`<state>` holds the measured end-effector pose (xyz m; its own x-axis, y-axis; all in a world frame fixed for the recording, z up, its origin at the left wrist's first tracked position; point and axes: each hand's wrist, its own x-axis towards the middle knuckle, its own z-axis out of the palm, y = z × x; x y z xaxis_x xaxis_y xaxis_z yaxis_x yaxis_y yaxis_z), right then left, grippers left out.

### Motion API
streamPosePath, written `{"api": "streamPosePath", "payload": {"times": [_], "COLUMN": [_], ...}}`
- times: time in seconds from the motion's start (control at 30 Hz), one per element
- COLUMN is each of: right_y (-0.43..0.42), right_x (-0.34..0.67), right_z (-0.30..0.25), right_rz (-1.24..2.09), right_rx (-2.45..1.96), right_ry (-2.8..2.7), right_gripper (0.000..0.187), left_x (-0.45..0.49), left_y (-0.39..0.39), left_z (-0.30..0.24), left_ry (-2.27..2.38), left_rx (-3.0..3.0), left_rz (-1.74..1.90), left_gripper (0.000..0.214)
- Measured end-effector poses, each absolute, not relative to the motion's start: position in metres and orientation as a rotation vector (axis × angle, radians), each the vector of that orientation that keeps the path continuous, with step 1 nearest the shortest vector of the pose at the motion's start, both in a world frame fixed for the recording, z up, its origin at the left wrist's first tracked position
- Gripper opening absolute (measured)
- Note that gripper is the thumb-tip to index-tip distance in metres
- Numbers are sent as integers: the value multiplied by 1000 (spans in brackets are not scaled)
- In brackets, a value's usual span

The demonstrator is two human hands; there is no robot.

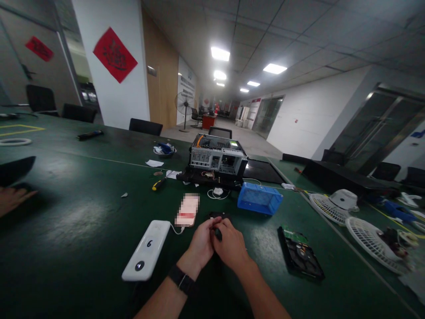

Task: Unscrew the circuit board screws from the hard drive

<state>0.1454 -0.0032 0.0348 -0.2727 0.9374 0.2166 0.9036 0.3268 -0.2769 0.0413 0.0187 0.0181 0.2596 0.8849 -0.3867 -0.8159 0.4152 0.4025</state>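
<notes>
My left hand (203, 241) and my right hand (229, 243) meet above the green table, fingers closed against each other. From my right fist pokes the rounded end of a small dark thing (218, 234); my fingers cover the rest of it. What my left fingers pinch is hidden. Just beyond my fingertips lies a dark, flat part (222, 216), mostly covered by the hands. Left of my hands are a phone (187, 210) and a white power bank (148, 250), joined by a short cable. To the right lies a hard drive (301, 252) with a green circuit board.
An opened computer case (217, 155) stands ahead, a blue bin (259, 198) tipped on its side near it. A yellow-black screwdriver (158, 184) lies to the left. White fan grilles (332, 208) sit at right. Another person's hand (15, 199) is at the far left edge.
</notes>
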Motion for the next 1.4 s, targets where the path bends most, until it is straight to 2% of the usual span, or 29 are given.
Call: {"api": "streamPosePath", "payload": {"times": [0.37, 0.63, 1.07, 1.4], "right_y": [1, -2, -6, -8], "right_x": [153, 144, 136, 134], "right_z": [36, 29, 28, 29], "right_rz": [199, 57, 32, 21], "right_rx": [-1649, -1629, -1395, -1290], "right_ry": [-2268, -2233, -2120, -2082], "right_gripper": [16, 19, 21, 20], "left_x": [47, 42, 37, 36], "left_y": [15, 21, 23, 27], "left_z": [20, 8, 9, 3], "left_ry": [632, 638, 680, 683], "left_rx": [162, 117, 17, 64], "left_rz": [1115, 1154, 1266, 1251], "left_gripper": [14, 14, 11, 26]}}
